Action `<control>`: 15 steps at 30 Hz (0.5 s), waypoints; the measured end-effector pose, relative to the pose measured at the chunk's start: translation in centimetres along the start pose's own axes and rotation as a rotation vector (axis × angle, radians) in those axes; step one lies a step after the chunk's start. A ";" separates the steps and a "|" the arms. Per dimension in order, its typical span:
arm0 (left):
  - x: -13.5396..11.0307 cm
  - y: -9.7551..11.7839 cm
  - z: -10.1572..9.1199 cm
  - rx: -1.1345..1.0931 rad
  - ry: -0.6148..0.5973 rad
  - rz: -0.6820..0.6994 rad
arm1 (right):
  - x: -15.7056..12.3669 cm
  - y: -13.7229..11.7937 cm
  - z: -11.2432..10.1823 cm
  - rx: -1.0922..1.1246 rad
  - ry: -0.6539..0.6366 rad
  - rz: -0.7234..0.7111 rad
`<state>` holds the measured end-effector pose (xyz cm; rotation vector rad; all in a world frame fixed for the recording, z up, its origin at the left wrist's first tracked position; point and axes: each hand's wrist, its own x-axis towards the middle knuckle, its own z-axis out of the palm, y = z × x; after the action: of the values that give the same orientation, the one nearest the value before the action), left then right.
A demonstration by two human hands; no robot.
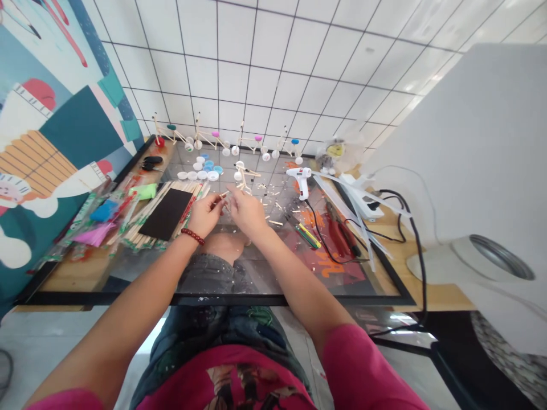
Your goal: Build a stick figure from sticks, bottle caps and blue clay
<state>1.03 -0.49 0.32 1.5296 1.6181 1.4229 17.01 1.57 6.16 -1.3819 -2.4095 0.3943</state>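
Okay, glass-topped table [213, 297] is carrying four stick-and-cap models [213, 139] along the back, a fifth model [244, 176] sitting mid-table, one white glue gun [299, 179] and one pair of red-handled pliers [339, 236] lying off to the right. Left hand [204, 215] is pinching one thin wooden stick [222, 196], grip narrow, just beside the fifth model. Right hand [248, 209] is hovering narrow near it too; can't tell whether it's holding anything.
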 end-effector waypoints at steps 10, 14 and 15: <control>-0.4 -0.2 0.0 0.009 0.029 -0.043 | -0.2 0.7 0.9 -0.039 0.001 -0.035; -0.6 -0.1 -0.1 0.020 0.025 -0.040 | -0.2 0.9 1.4 -0.018 0.011 -0.028; -0.6 -0.1 -0.1 0.022 0.026 -0.036 | -0.2 1.0 1.5 -0.004 0.017 -0.025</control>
<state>1.10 -1.07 0.12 1.4923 1.6739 1.4149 17.28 1.76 4.41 -1.3498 -2.4125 0.3705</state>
